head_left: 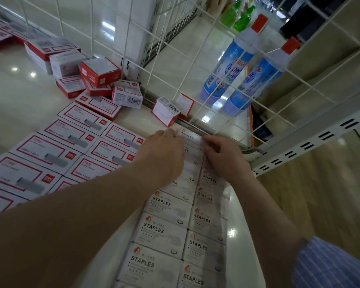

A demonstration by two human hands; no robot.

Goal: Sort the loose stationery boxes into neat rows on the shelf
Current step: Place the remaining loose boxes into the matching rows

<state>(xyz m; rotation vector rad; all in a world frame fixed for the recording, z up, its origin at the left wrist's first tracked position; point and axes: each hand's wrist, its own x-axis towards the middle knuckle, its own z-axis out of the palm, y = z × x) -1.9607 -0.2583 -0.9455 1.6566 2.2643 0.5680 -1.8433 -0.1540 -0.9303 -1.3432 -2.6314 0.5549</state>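
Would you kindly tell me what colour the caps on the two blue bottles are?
The caps are red-orange, clearest in the head view.

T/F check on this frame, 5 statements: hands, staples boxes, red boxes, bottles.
1. Both hands, left hand and right hand, are at the far end of the white STAPLES rows. True.
2. The STAPLES boxes lie in two rows. True.
3. The red-bordered boxes are all stacked upright in a tower. False: those near the person lie flat in rows; a loose pile sits further back.
4. The blue bottles stand behind a wire grid. True.
5. The bottles have green caps. False: their caps are red.
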